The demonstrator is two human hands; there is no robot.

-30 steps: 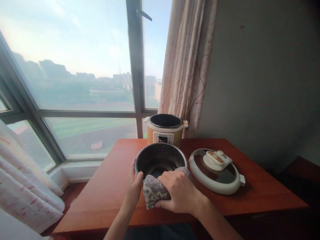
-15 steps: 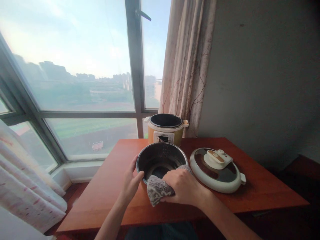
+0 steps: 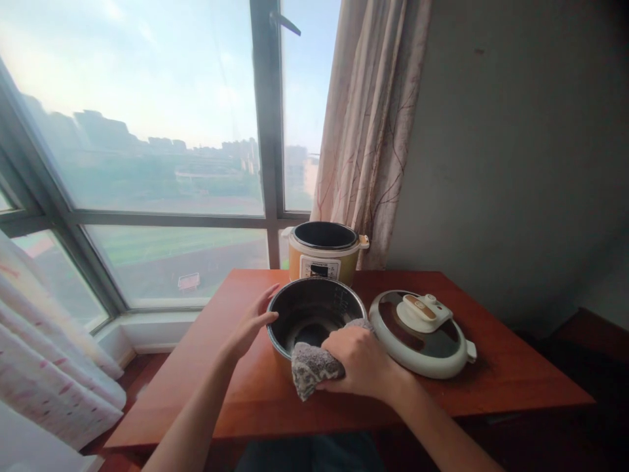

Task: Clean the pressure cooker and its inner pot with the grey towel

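Note:
A dark inner pot (image 3: 314,308) with a shiny rim stands on the red-brown table (image 3: 196,393), its opening facing up. My right hand (image 3: 361,364) is closed on a grey patterned cloth (image 3: 314,370), bunched over the pot's near right rim. The palm side of that hand is hidden. At the pot's left rim is my left hand (image 3: 250,321), fingers stretched out and apart, thumb tip by the rim. Whether it touches the pot I cannot tell. Just behind the pot sits the lidless yellow and white electric cooker (image 3: 322,252), its control panel facing me.
To the right of the pot lies the cooker's round white lid (image 3: 417,334), handle side up. A window (image 3: 167,164) and a curtain (image 3: 368,131) border the table's far side. Another curtain (image 3: 54,354) hangs at the left, and a grey wall (image 3: 501,164) at the right.
My left hand has loosened from the pot's left rim and its fingers have spread. The pot has turned slightly, its inner markings shifting right. My right hand keeps the cloth on the rim.

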